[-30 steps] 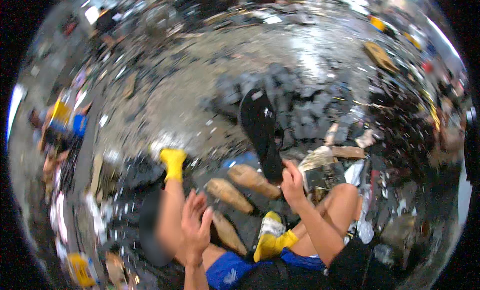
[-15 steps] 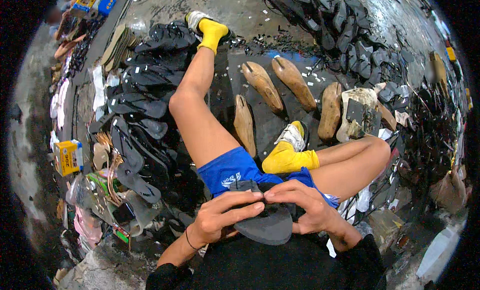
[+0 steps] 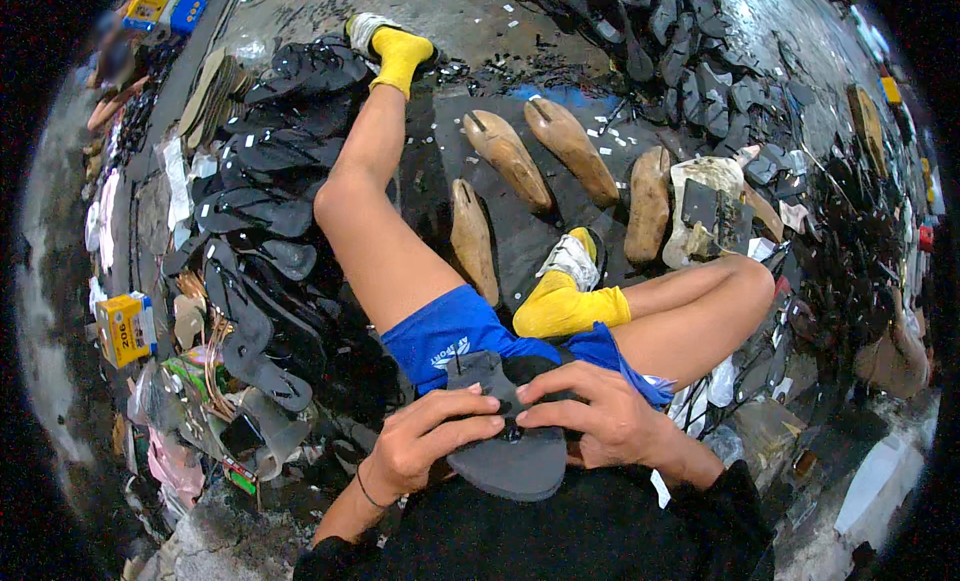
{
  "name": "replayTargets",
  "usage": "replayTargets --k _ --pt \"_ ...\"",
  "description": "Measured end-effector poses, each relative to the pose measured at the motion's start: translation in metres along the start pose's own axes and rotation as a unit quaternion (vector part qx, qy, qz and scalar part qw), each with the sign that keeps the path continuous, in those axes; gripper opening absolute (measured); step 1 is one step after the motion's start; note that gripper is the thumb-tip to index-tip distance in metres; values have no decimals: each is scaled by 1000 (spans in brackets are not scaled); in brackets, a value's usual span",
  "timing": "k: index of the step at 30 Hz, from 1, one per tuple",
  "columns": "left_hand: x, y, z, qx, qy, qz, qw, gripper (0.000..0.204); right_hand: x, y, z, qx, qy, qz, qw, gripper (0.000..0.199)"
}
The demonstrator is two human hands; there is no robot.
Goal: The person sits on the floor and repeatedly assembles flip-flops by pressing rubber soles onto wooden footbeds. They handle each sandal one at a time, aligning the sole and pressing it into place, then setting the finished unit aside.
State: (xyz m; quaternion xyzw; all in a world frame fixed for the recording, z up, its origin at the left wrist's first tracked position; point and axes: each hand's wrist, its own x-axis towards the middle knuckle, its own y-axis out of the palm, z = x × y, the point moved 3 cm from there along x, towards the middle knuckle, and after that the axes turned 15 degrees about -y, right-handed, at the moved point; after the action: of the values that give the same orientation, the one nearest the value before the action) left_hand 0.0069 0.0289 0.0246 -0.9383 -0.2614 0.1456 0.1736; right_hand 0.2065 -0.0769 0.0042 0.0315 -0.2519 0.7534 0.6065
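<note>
While the dark grey sandal sole (image 3: 505,451) is held low in the near centre of the scene, over the lap and just below the blue shorts (image 3: 450,333), it is gripped from both sides: the left hand (image 3: 415,451) is closed on its left edge, and the right hand (image 3: 600,421) is closed on its right edge, the fingers (image 3: 545,406) curled over the top where a black strap piece (image 3: 530,373) sits. The sole is flat, matte and rounded at the near end, and looks like pliable foam or rubber. Because it is pinched only at its upper part, it could be bent or let slip if one grip were loosened, and the strap could be pulled askew if pressed unevenly; this is a judgement only.

Beyond the hands, yellow socks (image 3: 560,306) are worn on both feet, soft and ribbed-looking. Farther off, on a dark mat on the floor (image 3: 480,21), several wooden shoe lasts (image 3: 505,161) are laid out, smooth, tan and tapered. To the left, rows of black soles (image 3: 250,211) are stacked overlapping, thin and dull. At the far right another heap of dark cut pieces (image 3: 700,61) is seen. A small yellow box (image 3: 125,328) lies at the left edge, among scraps and bags.
</note>
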Motion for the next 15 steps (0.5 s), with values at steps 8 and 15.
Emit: replayTargets --k 8,15 --pt "5 11 6 -91 -44 17 995 34 11 10 -26 161 15 6 987 49" --pt "40 -21 42 -212 -255 -306 892 19 -40 -84 -191 -493 377 -128 774 49"
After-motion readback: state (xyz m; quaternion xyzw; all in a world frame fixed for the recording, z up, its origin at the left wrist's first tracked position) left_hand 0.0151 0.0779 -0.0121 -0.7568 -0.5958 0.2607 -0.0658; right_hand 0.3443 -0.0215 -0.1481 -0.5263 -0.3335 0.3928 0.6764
